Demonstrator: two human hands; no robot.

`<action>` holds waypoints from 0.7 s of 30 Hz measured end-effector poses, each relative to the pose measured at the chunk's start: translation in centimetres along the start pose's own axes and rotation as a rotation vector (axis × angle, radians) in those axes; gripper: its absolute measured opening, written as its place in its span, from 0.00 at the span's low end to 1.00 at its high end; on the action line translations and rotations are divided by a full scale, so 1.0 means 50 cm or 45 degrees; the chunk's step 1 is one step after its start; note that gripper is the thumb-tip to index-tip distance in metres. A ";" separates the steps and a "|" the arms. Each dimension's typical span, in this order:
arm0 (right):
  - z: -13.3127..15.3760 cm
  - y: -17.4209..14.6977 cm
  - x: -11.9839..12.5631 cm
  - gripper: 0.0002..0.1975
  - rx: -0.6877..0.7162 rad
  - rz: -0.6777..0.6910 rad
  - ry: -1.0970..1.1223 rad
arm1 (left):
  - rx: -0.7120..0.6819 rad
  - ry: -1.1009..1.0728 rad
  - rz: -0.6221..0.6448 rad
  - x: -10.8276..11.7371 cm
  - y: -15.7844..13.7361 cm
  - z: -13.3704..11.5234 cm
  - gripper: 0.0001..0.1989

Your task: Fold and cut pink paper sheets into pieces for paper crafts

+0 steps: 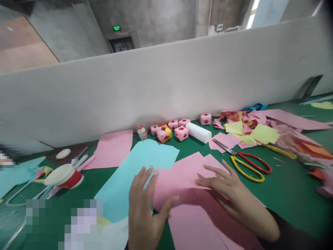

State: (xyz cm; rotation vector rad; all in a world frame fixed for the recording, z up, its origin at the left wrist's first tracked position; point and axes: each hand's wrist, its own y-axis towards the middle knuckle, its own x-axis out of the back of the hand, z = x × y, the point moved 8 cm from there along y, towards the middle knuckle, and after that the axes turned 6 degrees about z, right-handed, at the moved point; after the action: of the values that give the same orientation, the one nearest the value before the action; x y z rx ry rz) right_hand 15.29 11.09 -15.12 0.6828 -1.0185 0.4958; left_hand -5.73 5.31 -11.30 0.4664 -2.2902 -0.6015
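Now, curled pink sheet (179,180): near the middle of the table, bent over in a soft curve at its left end; plain, with no cut openings visible.
Stage: seemingly early for this sheet; the bend looks rounded, not pressed flat. Creasing and cutting appear not yet done, as far as visible.
Left hand (145,205): thumb and fingers well apart, cupped loosely about the curve; no tight grip shows.
Right hand (231,187): fingers spread, fingertips at the upper layer's right side; no firm hold shows.
Pink sheets (195,225): beneath and nearer, flat.
Blue sheets (153,152): just left and far of the curl, flat.
Scissors (235,152): lying to the right, in neither hand.
Pink paper shapes (181,133): far side, made up, with diamond openings.
White roll (199,132): beside them.
Scraps (239,121): heaped far right.
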 end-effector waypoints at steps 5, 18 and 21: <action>0.026 0.011 -0.003 0.21 0.077 0.006 -0.071 | -0.477 0.364 0.427 -0.065 -0.008 -0.062 0.19; 0.107 0.040 -0.006 0.19 0.167 -0.221 -0.198 | -0.285 0.032 0.597 -0.067 0.046 -0.068 0.13; 0.115 0.045 -0.014 0.20 0.161 -0.156 -0.204 | -0.390 0.115 0.588 -0.058 0.053 -0.076 0.13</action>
State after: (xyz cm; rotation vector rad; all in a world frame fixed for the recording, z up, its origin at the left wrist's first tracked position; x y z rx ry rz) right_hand 10.03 8.47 -13.09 0.9037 -1.0941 0.4054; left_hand -1.44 7.83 -9.06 -0.1772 -2.0712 -0.6608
